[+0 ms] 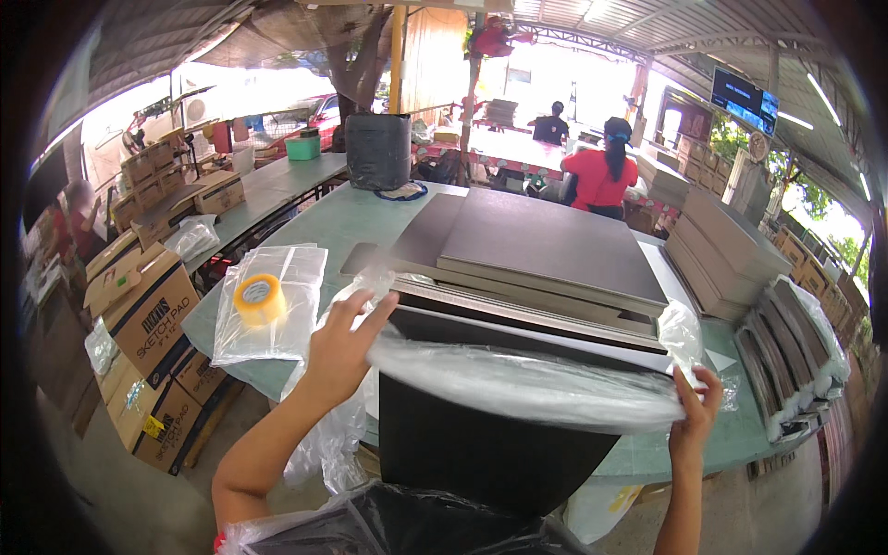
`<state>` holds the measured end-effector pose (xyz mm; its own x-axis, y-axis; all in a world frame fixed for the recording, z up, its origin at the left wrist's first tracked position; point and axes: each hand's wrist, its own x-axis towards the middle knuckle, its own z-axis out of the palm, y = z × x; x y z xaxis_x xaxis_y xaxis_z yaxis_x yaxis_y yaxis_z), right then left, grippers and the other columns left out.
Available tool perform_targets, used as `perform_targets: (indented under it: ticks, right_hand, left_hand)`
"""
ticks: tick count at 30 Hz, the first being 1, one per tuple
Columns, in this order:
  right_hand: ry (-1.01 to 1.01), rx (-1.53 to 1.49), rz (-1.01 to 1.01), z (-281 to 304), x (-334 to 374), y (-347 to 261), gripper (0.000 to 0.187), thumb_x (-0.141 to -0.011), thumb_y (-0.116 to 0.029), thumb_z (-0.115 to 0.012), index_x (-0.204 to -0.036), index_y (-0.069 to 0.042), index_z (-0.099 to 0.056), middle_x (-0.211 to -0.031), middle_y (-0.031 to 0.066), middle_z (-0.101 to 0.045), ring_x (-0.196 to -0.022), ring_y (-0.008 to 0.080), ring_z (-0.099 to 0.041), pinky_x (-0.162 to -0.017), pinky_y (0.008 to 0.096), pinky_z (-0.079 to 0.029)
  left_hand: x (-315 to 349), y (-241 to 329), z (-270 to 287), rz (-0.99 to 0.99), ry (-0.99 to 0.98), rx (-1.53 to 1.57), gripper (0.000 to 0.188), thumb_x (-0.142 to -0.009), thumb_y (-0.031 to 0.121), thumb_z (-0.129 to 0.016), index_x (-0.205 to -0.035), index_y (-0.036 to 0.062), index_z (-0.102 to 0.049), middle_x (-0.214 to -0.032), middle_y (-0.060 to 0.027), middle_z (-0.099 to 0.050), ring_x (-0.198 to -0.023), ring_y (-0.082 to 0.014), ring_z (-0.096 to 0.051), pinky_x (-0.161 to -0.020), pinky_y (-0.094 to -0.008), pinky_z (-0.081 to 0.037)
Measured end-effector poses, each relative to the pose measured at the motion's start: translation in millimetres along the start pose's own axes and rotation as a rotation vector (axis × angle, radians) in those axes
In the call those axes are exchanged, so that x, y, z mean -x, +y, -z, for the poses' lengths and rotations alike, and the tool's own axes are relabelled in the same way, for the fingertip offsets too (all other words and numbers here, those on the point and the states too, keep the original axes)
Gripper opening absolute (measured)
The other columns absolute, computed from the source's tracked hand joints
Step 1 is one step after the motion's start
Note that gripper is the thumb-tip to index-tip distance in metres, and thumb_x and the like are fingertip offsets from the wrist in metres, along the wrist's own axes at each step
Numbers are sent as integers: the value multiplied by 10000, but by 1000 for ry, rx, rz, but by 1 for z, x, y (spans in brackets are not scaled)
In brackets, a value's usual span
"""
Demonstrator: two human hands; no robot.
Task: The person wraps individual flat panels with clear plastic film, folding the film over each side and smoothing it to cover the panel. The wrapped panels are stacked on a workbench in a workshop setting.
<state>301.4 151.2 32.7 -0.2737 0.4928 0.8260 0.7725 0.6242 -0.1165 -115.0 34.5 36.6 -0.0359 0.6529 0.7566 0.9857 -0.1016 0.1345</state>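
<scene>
A clear plastic bag (518, 375) stretches in a band between my two hands, its mouth toward me. My left hand (342, 356) has the left end of the film between thumb and fingers. At the right end, my right hand (694, 407) grips the film with bent fingers. Inside or under the film lies a stack of boards (536, 319); how far the bag reaches round it I cannot tell. A black sheet (481, 453) slopes from the stack past the table's near edge toward me. On top lie dark grey boards (555, 240), slightly offset.
On the green table (305, 217) are flat clear bags (236, 338), a roll of yellowish tape (259, 298) and a black wrapped cylinder (377, 151). Board stacks (721, 250) and wrapped bundles (795, 356) stand at right. Cardboard boxes (153, 314) line the left. A person (606, 171) sits beyond.
</scene>
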Motion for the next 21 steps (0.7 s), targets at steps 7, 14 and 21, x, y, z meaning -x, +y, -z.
perform_targets:
  ticks: [7,14,21]
  right_hand:
    - [-551,-1039,-639,34,-13,29,247,-639,-104,-651,-861,-8,-606,-756,53,-566,-590,155,-505,-566,268,-421]
    - [-863,-1515,-1173,-37,138,47,400,-671,-1,-559,-1068,13,-506,-976,67,-566,-815,151,-550,-688,253,-437]
    - [-1194,-977,-1463,-109,327,45,304,-698,-63,-543,-997,-9,-546,-868,51,-582,-713,132,-541,-605,248,-432]
  left_hand:
    - [-10,-35,44,539,-192,991,271,-492,80,-642,-749,10,-591,-607,-28,-550,-480,-100,-499,-380,-187,-364]
    - [101,-66,-24,988,-550,1537,303,-519,62,-626,-814,17,-571,-655,-46,-559,-523,-116,-511,-408,-205,-378]
    - [199,-38,-65,1169,-920,1314,248,-571,72,-624,-810,22,-579,-684,-44,-568,-569,-114,-518,-466,-226,-396]
